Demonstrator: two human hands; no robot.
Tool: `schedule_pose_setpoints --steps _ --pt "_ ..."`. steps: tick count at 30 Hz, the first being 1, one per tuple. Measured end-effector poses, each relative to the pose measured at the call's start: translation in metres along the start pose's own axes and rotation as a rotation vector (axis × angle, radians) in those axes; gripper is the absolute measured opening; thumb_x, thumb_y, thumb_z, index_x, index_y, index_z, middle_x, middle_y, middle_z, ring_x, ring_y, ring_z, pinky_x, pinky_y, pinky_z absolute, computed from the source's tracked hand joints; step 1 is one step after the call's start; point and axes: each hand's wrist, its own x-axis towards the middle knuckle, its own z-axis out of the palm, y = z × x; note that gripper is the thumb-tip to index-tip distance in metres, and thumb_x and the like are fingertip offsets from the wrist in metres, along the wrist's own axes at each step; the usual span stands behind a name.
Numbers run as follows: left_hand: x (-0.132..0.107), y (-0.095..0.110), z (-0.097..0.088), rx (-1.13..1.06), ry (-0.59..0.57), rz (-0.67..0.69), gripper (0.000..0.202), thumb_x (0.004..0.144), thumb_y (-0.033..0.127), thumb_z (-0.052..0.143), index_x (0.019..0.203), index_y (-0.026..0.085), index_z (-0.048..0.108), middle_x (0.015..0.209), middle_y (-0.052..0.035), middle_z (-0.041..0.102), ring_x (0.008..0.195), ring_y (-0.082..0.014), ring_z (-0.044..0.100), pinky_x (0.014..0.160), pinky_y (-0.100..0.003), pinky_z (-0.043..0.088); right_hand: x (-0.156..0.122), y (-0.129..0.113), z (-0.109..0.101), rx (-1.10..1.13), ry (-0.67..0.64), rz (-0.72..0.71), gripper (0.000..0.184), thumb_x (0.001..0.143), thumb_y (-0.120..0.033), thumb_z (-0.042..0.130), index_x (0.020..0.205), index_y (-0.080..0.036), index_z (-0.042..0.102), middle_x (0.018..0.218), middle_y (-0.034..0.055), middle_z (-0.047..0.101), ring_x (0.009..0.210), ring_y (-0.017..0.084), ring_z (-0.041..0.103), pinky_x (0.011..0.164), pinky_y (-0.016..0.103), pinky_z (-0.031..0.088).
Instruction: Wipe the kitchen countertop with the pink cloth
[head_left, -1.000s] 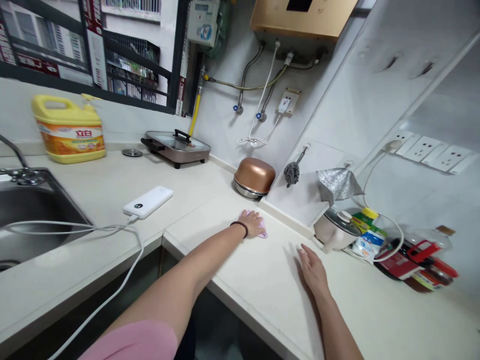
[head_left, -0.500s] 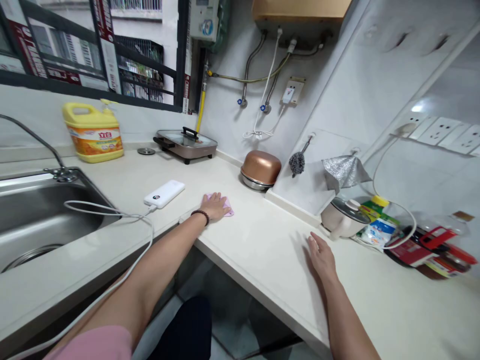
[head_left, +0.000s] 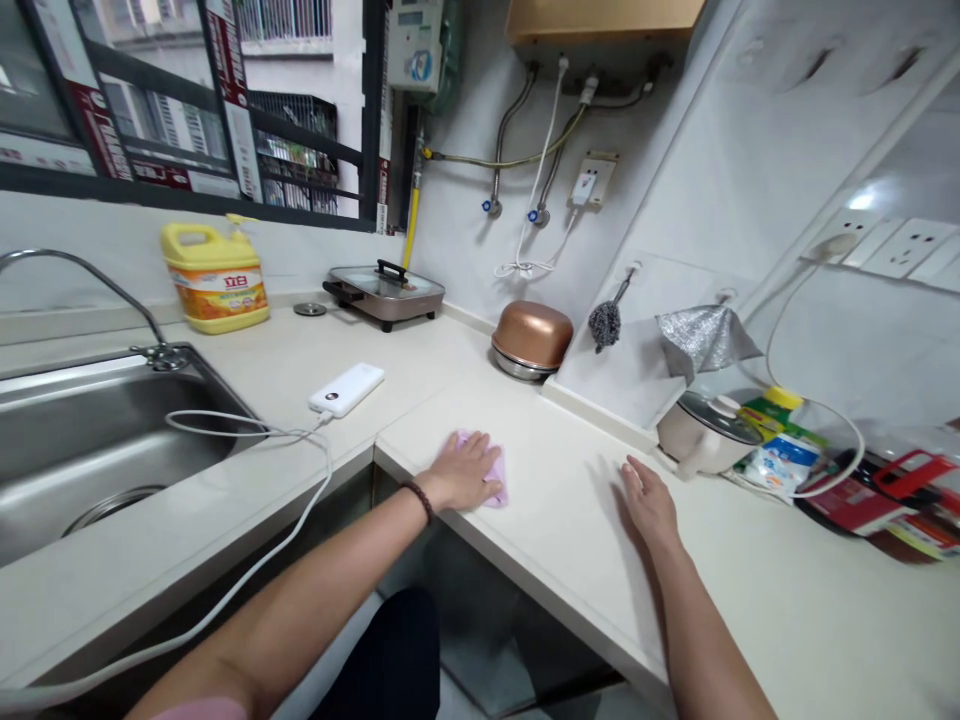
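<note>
My left hand [head_left: 466, 472] lies flat with its fingers spread on a pink cloth [head_left: 496, 485], pressing it to the white countertop [head_left: 555, 480] close to the front edge. Much of the cloth is hidden beneath the palm. Farther right, my right hand [head_left: 651, 505] rests by its outer edge on or just above the counter, fingers stretched out and holding nothing. A cream pot with a glass lid [head_left: 706, 435] stands beyond the right hand. Behind the left hand, a copper-coloured bowl [head_left: 534, 335] sits upside down on a steel one.
A white power bank [head_left: 347, 390] with a cable [head_left: 326, 480] lies between my left hand and the sink [head_left: 217, 390]. Along the back stand a yellow detergent jug [head_left: 217, 280] and an electric pan [head_left: 390, 295]. Packets [head_left: 784, 455] and red-topped containers [head_left: 885, 490] crowd the right.
My left hand has slid the pink cloth toward the counter's front edge and a little right. The right hand stays in nearly the same place. The view has shifted slightly.
</note>
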Motion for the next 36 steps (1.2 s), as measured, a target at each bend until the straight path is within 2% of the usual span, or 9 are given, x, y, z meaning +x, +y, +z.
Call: schedule_pose_setpoints --steps 7,9,12,16,22,25,28,32,36 --pt "0.029 0.111 0.044 -0.114 0.045 0.317 0.079 0.090 0.067 0.035 0.155 0.024 0.035 0.164 -0.0146 0.027 0.153 -0.0318 0.012 0.120 -0.061 0.005 -0.003 0.000 -0.006 0.012 -0.005 0.042 0.073 0.091 -0.066 0.037 0.131 -0.010 0.064 0.134 0.0184 0.063 0.130 0.033 0.053 0.113 0.048 0.035" --pt "0.043 0.130 0.052 -0.126 0.055 0.368 0.081 0.087 0.070 0.036 0.153 0.023 0.038 0.162 -0.0159 0.029 0.153 -0.0330 0.013 0.119 -0.062 0.007 -0.003 0.002 -0.008 0.016 -0.008 0.037 0.074 0.091 -0.066 0.037 0.132 -0.010 0.063 0.133 0.0184 0.063 0.130 0.032 0.053 0.114 0.048 0.035" --pt "0.066 0.142 0.056 -0.132 0.035 0.400 0.083 0.086 0.072 0.036 0.152 0.022 0.040 0.163 -0.0154 0.029 0.153 -0.0315 0.013 0.120 -0.060 0.009 -0.005 0.004 -0.010 0.014 -0.015 0.030 0.074 0.092 -0.066 0.036 0.134 -0.011 0.062 0.135 0.0186 0.062 0.130 0.032 0.053 0.114 0.049 0.035" --pt "0.098 0.128 0.048 -0.118 -0.008 0.377 0.082 0.086 0.071 0.037 0.152 0.023 0.040 0.164 -0.0135 0.027 0.153 -0.0293 0.013 0.120 -0.058 0.008 -0.006 0.007 -0.012 -0.001 -0.011 0.037 0.074 0.093 -0.064 0.036 0.134 -0.009 0.061 0.136 0.0198 0.061 0.131 0.032 0.052 0.113 0.048 0.036" --pt "0.140 0.076 0.023 -0.094 0.003 0.158 0.079 0.087 0.069 0.038 0.151 0.024 0.039 0.166 -0.0124 0.022 0.154 -0.0301 0.010 0.120 -0.059 0.005 -0.006 0.010 -0.013 0.001 -0.007 0.012 0.072 0.093 -0.064 0.036 0.135 -0.011 0.061 0.137 0.0180 0.061 0.132 0.031 0.051 0.114 0.048 0.034" --pt "0.152 0.057 0.014 -0.082 -0.012 0.063 0.080 0.087 0.068 0.040 0.153 0.023 0.035 0.167 -0.0129 0.018 0.154 -0.0292 0.010 0.120 -0.058 0.005 -0.005 0.009 -0.012 -0.003 -0.015 0.005 0.070 0.094 -0.063 0.037 0.135 -0.012 0.061 0.137 0.0171 0.061 0.132 0.031 0.051 0.115 0.048 0.034" --pt "0.157 0.049 0.012 -0.085 0.010 0.016 0.079 0.087 0.066 0.040 0.153 0.022 0.034 0.167 -0.0131 0.017 0.154 -0.0293 0.008 0.120 -0.059 0.004 -0.005 0.005 -0.012 0.000 -0.017 0.004 0.069 0.094 -0.063 0.037 0.136 -0.013 0.061 0.137 0.0166 0.061 0.131 0.030 0.051 0.114 0.047 0.034" --pt "0.155 0.049 0.014 -0.102 0.039 0.058 0.075 0.089 0.063 0.040 0.152 0.023 0.036 0.166 -0.0129 0.019 0.154 -0.0301 0.006 0.120 -0.060 0.002 -0.006 -0.002 -0.012 0.012 -0.004 0.001 0.069 0.093 -0.064 0.038 0.135 -0.014 0.061 0.137 0.0158 0.061 0.131 0.030 0.051 0.113 0.048 0.035" --pt "0.147 0.054 0.011 -0.154 -0.046 0.216 0.067 0.092 0.061 0.038 0.146 0.024 0.046 0.165 -0.0127 0.026 0.153 -0.0311 0.012 0.119 -0.061 0.006 -0.008 -0.007 -0.010 0.020 0.001 -0.005 0.067 0.094 -0.064 0.040 0.136 -0.016 0.061 0.139 0.0149 0.060 0.132 0.030 0.050 0.113 0.049 0.036"
